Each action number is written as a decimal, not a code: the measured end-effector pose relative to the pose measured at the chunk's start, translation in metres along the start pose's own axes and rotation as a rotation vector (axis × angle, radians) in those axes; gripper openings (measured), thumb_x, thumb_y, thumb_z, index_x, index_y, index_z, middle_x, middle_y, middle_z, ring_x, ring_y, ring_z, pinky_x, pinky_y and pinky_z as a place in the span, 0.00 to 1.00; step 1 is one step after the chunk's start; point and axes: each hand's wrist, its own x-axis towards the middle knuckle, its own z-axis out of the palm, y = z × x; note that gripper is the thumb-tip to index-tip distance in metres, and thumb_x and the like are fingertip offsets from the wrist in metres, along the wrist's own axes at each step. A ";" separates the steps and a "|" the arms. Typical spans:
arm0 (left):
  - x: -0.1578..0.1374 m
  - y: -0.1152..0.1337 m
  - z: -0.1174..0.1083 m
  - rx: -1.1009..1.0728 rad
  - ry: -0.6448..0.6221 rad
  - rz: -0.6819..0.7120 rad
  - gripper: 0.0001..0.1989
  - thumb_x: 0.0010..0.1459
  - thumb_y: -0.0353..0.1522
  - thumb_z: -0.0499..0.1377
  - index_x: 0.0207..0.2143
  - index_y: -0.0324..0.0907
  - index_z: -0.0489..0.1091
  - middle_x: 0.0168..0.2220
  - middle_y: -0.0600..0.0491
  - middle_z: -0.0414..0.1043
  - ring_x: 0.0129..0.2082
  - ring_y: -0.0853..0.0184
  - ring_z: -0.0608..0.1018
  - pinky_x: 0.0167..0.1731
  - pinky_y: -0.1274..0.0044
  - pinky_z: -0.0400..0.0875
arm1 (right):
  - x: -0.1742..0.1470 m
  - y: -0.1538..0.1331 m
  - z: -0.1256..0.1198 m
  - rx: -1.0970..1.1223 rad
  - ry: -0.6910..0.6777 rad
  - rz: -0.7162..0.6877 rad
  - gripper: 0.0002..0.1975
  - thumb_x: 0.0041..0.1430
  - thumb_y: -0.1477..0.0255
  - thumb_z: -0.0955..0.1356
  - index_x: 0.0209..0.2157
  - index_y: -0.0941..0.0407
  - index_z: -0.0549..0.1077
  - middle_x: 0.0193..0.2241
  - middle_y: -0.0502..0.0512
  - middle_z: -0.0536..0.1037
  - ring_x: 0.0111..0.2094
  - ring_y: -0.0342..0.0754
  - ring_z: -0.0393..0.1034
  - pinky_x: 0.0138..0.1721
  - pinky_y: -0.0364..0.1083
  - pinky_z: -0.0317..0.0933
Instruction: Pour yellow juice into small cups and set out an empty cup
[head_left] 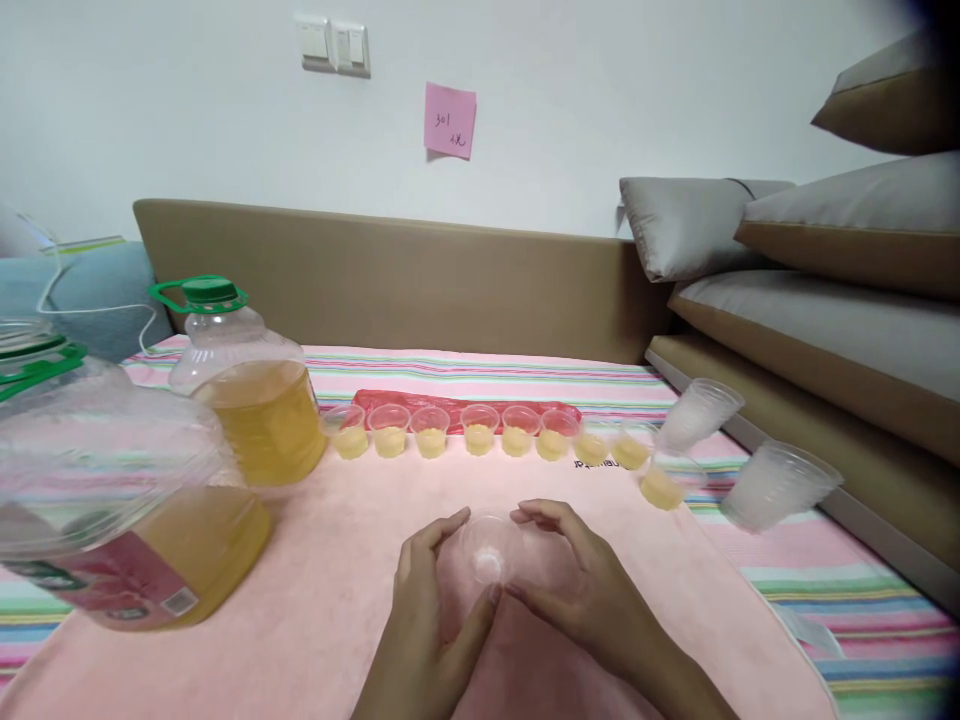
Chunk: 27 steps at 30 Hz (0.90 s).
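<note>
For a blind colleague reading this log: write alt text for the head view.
Both hands, left hand and right hand, hold an empty clear cup over a pink towel. Behind runs a row of small cups of yellow liquid, with two big oil jugs at left.

filled cups (478,430): 9 | empty cups (491,548): 3 | oil jugs (251,385): 2 | hands (517,600): 2
</note>
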 end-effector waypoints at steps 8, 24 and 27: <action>0.003 -0.005 -0.003 0.043 -0.054 0.005 0.25 0.67 0.46 0.57 0.63 0.59 0.53 0.66 0.53 0.59 0.70 0.56 0.60 0.68 0.52 0.56 | -0.001 0.006 0.003 0.024 0.033 0.003 0.27 0.60 0.60 0.77 0.57 0.47 0.68 0.54 0.50 0.72 0.55 0.54 0.65 0.57 0.53 0.60; 0.013 -0.009 -0.011 0.032 0.033 0.004 0.22 0.70 0.48 0.51 0.62 0.56 0.56 0.68 0.50 0.58 0.69 0.56 0.61 0.68 0.49 0.56 | -0.005 0.006 -0.003 -0.029 0.070 0.021 0.30 0.59 0.58 0.77 0.59 0.45 0.66 0.56 0.49 0.70 0.57 0.53 0.63 0.59 0.54 0.59; 0.020 -0.013 -0.018 0.020 0.199 0.073 0.17 0.68 0.46 0.55 0.55 0.51 0.64 0.56 0.48 0.72 0.56 0.57 0.74 0.58 0.54 0.69 | -0.007 0.009 -0.008 -0.048 0.108 0.029 0.26 0.63 0.56 0.75 0.58 0.45 0.67 0.57 0.50 0.70 0.57 0.54 0.64 0.58 0.54 0.60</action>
